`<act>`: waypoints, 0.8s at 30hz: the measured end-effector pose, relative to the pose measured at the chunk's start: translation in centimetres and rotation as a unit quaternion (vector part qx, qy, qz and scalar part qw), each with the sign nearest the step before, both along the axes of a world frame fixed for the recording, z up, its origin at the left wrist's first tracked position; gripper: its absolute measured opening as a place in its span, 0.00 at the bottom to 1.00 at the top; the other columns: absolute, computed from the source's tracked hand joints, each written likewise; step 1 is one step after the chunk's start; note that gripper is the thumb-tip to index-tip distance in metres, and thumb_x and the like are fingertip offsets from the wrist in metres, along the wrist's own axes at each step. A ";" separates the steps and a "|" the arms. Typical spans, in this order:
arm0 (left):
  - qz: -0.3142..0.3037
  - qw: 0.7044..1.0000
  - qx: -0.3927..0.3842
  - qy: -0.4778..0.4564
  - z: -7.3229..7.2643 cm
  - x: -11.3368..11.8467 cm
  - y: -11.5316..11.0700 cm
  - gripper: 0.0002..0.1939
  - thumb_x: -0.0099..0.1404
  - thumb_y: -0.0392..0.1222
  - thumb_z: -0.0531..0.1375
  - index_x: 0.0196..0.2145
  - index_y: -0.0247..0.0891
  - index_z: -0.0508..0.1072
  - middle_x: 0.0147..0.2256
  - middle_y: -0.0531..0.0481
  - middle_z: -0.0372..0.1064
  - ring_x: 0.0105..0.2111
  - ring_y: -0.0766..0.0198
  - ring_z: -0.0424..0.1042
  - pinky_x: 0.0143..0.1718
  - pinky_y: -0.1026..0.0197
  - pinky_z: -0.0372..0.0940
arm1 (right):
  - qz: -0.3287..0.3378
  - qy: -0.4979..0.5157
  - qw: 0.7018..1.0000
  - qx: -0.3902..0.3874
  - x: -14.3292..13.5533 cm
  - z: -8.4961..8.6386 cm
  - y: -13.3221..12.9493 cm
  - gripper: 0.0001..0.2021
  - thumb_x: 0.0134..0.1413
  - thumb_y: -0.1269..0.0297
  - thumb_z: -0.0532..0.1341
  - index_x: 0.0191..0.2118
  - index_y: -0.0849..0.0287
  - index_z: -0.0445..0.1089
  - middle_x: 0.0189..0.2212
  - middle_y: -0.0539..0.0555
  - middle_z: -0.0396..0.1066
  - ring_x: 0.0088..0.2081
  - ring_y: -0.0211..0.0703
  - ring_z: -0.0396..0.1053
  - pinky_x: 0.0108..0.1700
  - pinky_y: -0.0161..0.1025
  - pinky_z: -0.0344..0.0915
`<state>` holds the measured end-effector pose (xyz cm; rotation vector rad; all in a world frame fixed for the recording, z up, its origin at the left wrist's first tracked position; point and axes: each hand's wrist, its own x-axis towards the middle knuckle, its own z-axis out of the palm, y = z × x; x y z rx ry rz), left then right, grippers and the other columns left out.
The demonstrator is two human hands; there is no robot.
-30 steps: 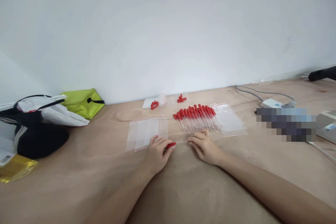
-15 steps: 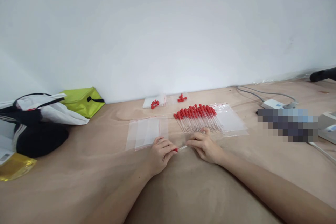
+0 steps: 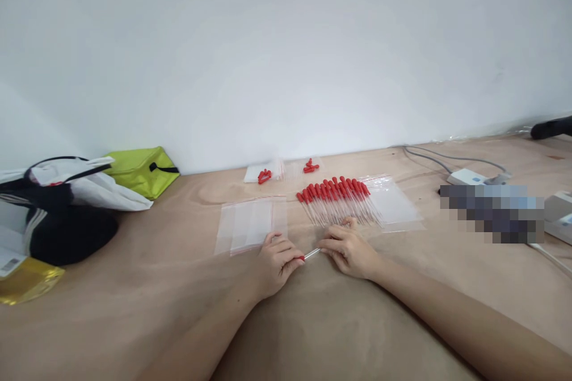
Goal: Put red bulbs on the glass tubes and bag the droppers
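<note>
Between my hands is a glass dropper tube (image 3: 312,254), its left end in a red rubber bulb (image 3: 302,258). My left hand (image 3: 277,265) pinches the bulb, which is mostly covered by the fingers. The far end of the tube is in the closed fingers of my right hand (image 3: 351,251), hidden from sight. Just beyond the right hand, a row of droppers with red bulbs (image 3: 333,190) lies side by side, tips toward me. They rest partly against a clear zip bag (image 3: 397,205). More flat zip bags (image 3: 250,223) lie beyond my left hand.
Loose red bulbs (image 3: 264,176) lie on a bag near the wall, with more red bulbs (image 3: 310,166) beside them. At left are a lime-green bag (image 3: 140,169), a black cap (image 3: 74,235) and a yellow packet (image 3: 31,280). A white power strip (image 3: 467,177) and cables stand right, beside a blurred-out object.
Both hands keep nearly the same place and grip. A little more of the glass tube shows between them, and the view has shifted slightly.
</note>
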<state>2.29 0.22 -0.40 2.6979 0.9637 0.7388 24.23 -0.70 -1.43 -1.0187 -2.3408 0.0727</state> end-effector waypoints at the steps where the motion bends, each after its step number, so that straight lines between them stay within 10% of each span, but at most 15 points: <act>1: -0.002 1.000 0.002 -0.002 0.1 0.0 0.0 0.12 0.64 0.43 0.50 0.29 0.42 0.72 0.26 0.53 0.72 0.29 0.65 0.69 0.47 0.54 0.52 | 0.001 0.002 1.000 0.003 -0.1 0.0 0.0 0.12 0.55 0.69 0.49 0.34 0.55 0.70 0.28 0.51 0.67 0.31 0.36 0.62 0.42 0.43 0.42; 24: -0.009 0.995 0.098 -0.026 -0.1 0.1 -0.1 0.08 0.63 0.38 0.51 0.29 0.38 0.69 0.25 0.53 0.69 0.28 0.66 0.66 0.48 0.53 0.51 | -0.017 -0.013 0.999 -0.040 -2.6 0.0 -0.8 0.12 0.55 0.70 0.48 0.26 0.61 0.66 0.23 0.51 0.66 0.26 0.35 0.58 0.34 0.38 0.42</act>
